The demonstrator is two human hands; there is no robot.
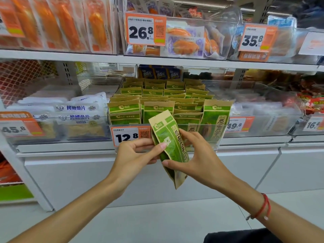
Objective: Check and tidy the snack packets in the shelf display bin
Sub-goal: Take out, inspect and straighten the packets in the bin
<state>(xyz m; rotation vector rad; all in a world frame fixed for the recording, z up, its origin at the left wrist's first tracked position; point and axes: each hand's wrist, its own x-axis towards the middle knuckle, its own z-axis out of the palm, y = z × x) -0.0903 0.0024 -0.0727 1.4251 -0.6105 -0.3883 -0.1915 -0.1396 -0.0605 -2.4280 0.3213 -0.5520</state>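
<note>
The left hand (135, 153) and the right hand (194, 155) both hold one green and brown snack packet (169, 146) between them, thumbs on its printed face and fingers curled behind. The packet is tilted, its top leaning left and its bottom corner pointing down below the hands. It hangs just in front of the front wall of the clear display bin (210, 137), covering part of the 12.8 price tag (126, 135). Behind it, rows of matching packets (157, 100) stand upright, filling the bin to its back.
</note>
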